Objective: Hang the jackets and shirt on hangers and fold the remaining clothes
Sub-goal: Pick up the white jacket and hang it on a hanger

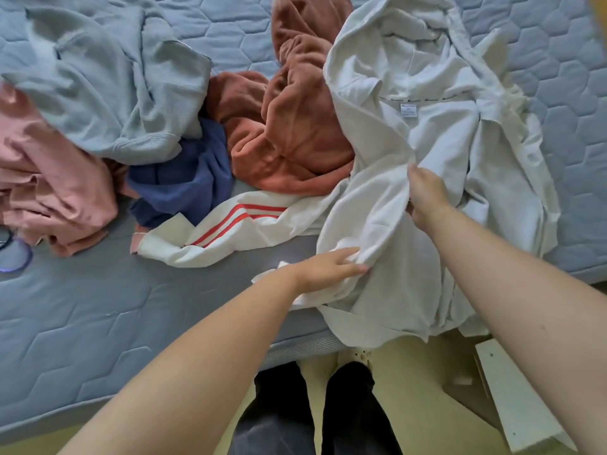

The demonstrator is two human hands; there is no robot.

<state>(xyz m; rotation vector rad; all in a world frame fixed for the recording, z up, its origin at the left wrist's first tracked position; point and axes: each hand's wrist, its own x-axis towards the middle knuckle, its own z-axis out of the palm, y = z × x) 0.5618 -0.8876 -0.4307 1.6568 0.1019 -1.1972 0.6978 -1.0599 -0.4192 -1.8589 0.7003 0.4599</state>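
A white hooded jacket (pixel 437 152) lies spread open on the blue quilted mattress (pixel 98 307), its hem hanging over the front edge. My right hand (pixel 427 195) pinches the jacket's front edge near the middle. My left hand (pixel 331 266) grips a bunched fold of the same jacket lower down. A white garment with red stripes (pixel 230 231) lies just left of it. Behind sit a rust fleece (pixel 292 126), a dark blue garment (pixel 187 178), a grey sweatshirt (pixel 108 83) and a pink garment (pixel 49 192).
Purple and dark hangers (pixel 16 254) peek in at the left edge of the mattress. A white board (pixel 515 399) lies on the beige floor at the lower right. My legs in dark trousers (pixel 315 412) stand against the bed's front edge.
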